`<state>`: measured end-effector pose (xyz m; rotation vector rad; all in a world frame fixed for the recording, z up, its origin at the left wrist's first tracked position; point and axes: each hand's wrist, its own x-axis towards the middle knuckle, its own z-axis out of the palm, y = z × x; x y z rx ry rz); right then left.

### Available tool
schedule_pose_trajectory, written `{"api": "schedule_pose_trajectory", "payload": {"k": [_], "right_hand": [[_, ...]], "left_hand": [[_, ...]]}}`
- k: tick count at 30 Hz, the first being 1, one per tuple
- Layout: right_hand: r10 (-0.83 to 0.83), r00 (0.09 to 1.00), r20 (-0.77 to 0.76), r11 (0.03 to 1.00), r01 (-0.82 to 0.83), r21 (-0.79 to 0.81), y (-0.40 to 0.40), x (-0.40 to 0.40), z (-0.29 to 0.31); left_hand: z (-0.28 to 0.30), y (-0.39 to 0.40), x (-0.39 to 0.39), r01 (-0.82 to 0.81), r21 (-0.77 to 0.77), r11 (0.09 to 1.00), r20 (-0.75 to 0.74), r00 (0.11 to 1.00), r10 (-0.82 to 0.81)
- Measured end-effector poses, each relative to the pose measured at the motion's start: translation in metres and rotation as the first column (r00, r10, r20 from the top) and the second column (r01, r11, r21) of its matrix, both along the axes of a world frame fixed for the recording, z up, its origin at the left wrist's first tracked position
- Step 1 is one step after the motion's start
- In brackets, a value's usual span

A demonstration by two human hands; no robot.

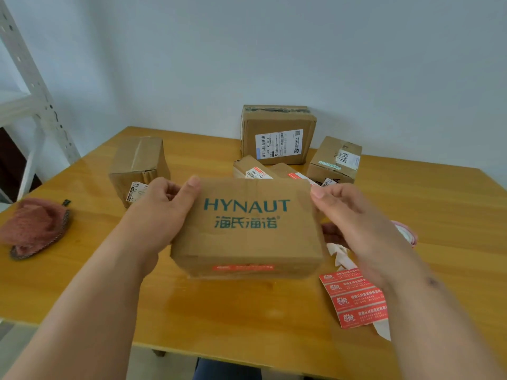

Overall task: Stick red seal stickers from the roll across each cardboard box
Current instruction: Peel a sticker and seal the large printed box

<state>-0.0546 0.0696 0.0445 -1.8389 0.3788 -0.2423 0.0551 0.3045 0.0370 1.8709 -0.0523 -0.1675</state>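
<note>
Head view: we held the HYNAUT box (247,229) over the table (247,311), a red seal already on its near face.

Going from largest to smallest: four more boxes (277,135) stood well apart at the far side; our box sat between both hands, the left hand (167,207) gripping its left end with thumb on top, the right hand (354,215) blurred by its right edge, fingers loosely curled, and we could not tell whether it gripped. The sticker strip (354,300) lay on the table just right of the box, under our right wrist. We judged the step best done by turning the box squarely, steadying it against the table, and pressing each seal flat across the seam.
</note>
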Motion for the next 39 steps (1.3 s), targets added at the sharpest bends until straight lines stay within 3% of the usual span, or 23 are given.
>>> {"api": "schedule_pose_trajectory", "payload": {"k": [3, 6, 14, 19, 22, 25, 29, 33, 36, 38, 39], "right_hand": [[0.181, 0.983, 0.029, 0.976, -0.183, 0.117, -0.006, -0.005, -0.002], [0.216, 0.976, 0.025, 0.969, -0.218, 0.118, -0.01, -0.007, -0.008], [0.128, 0.991, -0.049, 0.992, -0.127, 0.014, 0.004, -0.002, -0.01], [0.112, 0.987, -0.117, 0.963, -0.136, -0.234, 0.022, 0.005, -0.002], [0.083, 0.995, -0.063, 0.938, -0.1, -0.331, 0.031, 0.009, -0.004], [0.083, 0.994, -0.067, 0.915, -0.103, -0.391, 0.035, 0.02, -0.011], [0.132, 0.982, -0.133, 0.805, -0.184, -0.565, 0.05, 0.038, -0.022], [0.169, 0.972, -0.165, 0.797, -0.233, -0.557, 0.066, 0.065, -0.03], [0.196, 0.968, -0.159, 0.832, -0.25, -0.496, 0.075, 0.091, -0.036], [0.202, 0.966, -0.16, 0.86, -0.253, -0.444, 0.08, 0.106, -0.037], [0.207, 0.963, -0.17, 0.868, -0.261, -0.422, 0.082, 0.112, -0.037]], "left_hand": [[0.005, 0.002, -0.001, 0.048, -0.171, 0.984, -0.149, 0.986, -0.074], [0.003, 0.004, -0.001, 0.064, -0.21, 0.976, -0.183, 0.978, -0.103], [-0.006, -0.006, -0.001, 0.09, -0.095, 0.991, -0.024, 0.995, -0.093], [-0.012, -0.01, 0.009, 0.069, -0.082, 0.994, 0.142, 0.988, -0.057], [-0.018, -0.012, 0.018, 0.024, -0.115, 0.993, 0.203, 0.979, 0.0], [-0.032, -0.012, 0.034, -0.093, 0.02, 0.996, 0.263, 0.961, 0.084], [-0.053, -0.02, 0.056, -0.179, 0.298, 0.938, 0.277, 0.956, 0.095], [-0.062, -0.032, 0.07, -0.073, 0.105, 0.992, 0.162, 0.985, 0.055], [-0.061, -0.038, 0.073, 0.102, 0.028, 0.994, 0.122, 0.987, -0.104], [-0.056, -0.037, 0.075, 0.135, 0.115, 0.984, 0.179, 0.972, -0.154], [-0.054, -0.033, 0.076, 0.048, 0.205, 0.978, 0.256, 0.961, -0.101]]}}
